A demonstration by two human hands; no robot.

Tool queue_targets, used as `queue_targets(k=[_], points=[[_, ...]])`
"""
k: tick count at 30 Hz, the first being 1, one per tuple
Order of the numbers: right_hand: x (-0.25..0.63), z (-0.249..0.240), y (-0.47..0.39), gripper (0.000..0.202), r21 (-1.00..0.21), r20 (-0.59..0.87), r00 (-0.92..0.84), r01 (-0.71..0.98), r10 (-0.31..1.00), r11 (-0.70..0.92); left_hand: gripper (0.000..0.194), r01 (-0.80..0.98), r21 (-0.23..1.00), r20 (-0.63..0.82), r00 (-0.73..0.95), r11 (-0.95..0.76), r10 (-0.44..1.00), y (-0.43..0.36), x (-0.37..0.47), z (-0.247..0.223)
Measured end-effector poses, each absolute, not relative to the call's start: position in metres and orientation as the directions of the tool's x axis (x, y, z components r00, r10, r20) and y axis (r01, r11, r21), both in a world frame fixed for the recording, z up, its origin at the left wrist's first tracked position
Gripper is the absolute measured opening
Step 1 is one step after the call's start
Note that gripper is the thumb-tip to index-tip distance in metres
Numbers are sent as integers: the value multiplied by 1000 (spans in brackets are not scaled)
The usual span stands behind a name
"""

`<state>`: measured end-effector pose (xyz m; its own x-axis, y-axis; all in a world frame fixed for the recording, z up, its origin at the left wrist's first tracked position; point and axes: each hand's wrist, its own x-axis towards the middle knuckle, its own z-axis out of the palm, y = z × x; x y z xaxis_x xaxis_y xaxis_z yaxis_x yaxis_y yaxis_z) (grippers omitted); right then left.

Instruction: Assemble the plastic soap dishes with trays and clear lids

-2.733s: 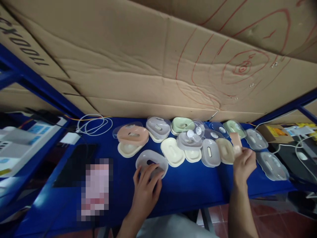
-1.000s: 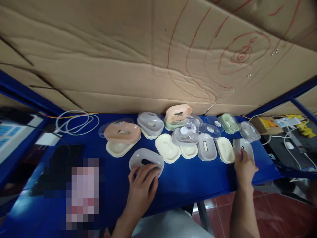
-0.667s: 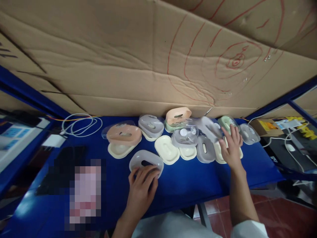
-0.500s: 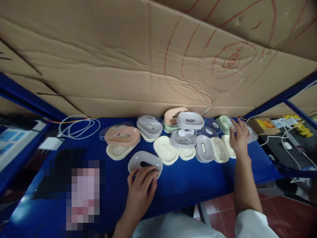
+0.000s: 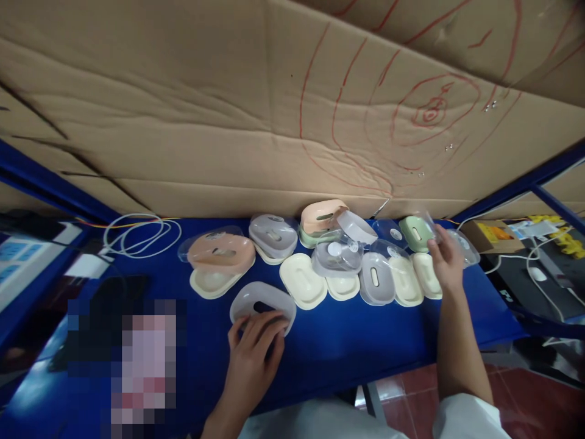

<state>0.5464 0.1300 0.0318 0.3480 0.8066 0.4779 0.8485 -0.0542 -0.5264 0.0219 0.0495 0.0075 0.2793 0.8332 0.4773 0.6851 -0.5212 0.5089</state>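
Observation:
My left hand (image 5: 256,347) has its curled fingers over the near rim of a grey soap dish (image 5: 247,297) with a dark slot, gripping it on the table. At the right, my right hand (image 5: 448,259), slightly blurred, pinches a clear plastic lid (image 5: 424,221) at its edge, tilted up beside a green soap dish (image 5: 415,235). Just below the green dish lies a cream tray (image 5: 426,273), partly behind the hand. Another grey dish (image 5: 359,227) leans against a peach dish (image 5: 320,213) at the back.
Several cream trays (image 5: 301,280), grey dishes (image 5: 375,286) and clear lids cover the middle of the blue table (image 5: 338,341). A peach dish (image 5: 219,251) sits left. Coiled white cable (image 5: 137,238) lies farther left, near a blurred-out patch. Cardboard (image 5: 205,122) walls the back.
The clear lid over the green dish is now lifted in my right hand. The grey dish on the back pile has tipped and slid right. My left hand stays on its grey dish.

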Motion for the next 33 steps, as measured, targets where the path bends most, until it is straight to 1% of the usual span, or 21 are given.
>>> queue_targets(k=[2,3,4,5,6,8,9,11,14,18,20,22,24,26,28,31,33], points=[[528,38,130,67,-500,467,193,863,863,78,21,685,497,485,290,-533,825,50,21,7],[522,39,132,66,-482,470,149,869,870,111,21,684,492,488,295,-538,822,50,21,7],[519,40,134,65,-453,483,144,885,864,106,21,684,488,490,299,-542,819,50,21,6],[519,38,137,63,-416,499,177,907,848,56,21,684,487,490,302,-543,818,50,21,6],[523,35,139,62,-371,504,228,928,833,-29,21,685,488,488,301,-542,820,50,21,7],[534,26,145,59,-270,466,322,939,824,-214,21,687,492,485,295,-535,824,50,22,7],[541,21,148,59,-229,431,356,932,829,-281,21,687,492,484,294,-534,824,50,22,7],[552,12,151,57,-204,375,395,917,839,-341,20,687,490,487,294,-536,822,50,22,7],[556,9,154,57,-247,383,410,909,828,-336,20,686,484,494,299,-544,816,51,22,6],[544,22,152,69,-368,452,448,881,771,-296,21,686,484,499,295,-544,815,50,22,8],[534,32,148,67,-394,459,380,897,803,-199,21,685,480,502,299,-549,812,50,22,8],[527,42,143,60,-431,454,235,902,859,-19,21,686,477,504,298,-549,811,50,22,8],[524,50,138,56,-477,477,158,873,864,104,21,688,477,504,295,-547,812,50,22,7],[524,56,135,57,-503,505,198,858,840,101,22,687,479,507,293,-547,811,50,22,7],[522,59,136,57,-502,491,201,860,848,87,22,685,481,499,299,-547,813,50,21,6],[511,58,148,57,-476,419,54,863,906,169,21,680,487,491,307,-549,815,50,21,5],[501,56,163,60,-483,388,-4,851,922,207,21,679,485,498,303,-551,812,51,22,5]])
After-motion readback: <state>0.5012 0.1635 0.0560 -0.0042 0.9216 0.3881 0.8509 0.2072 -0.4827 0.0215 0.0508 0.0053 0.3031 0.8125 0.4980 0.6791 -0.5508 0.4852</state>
